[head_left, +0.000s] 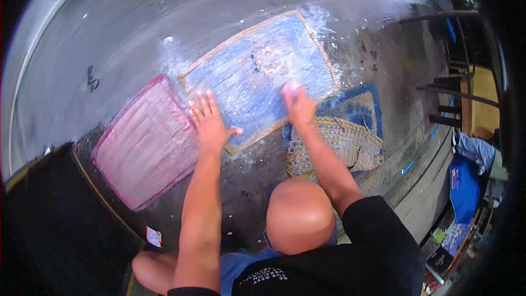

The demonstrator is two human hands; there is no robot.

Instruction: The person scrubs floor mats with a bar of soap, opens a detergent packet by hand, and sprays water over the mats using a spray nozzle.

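Observation:
A blue mat [230, 77] with a tan border lies flat on the wet floor, streaked with whitish suds. My left hand [209, 123] is spread on its near left edge, fingers apart, beside the pink mat. Toward the blue mat's near right side, my right hand [301, 111] is closed around a small pinkish-white block [290, 85] that rests against the fabric. Fingers cover part of the block, so its exact kind is unclear. The pink mat [148, 142] with a darker rim lies at the left, close against the blue one.
A woven multicolored mat [334, 148] overlaps a dark blue mat [372, 96] under my right forearm. A small wrapper [154, 237] lies near my knee. Wooden furniture [482, 101] and a blue bag [464, 186] stand along the right. Whitish splashes spot the floor [126, 44].

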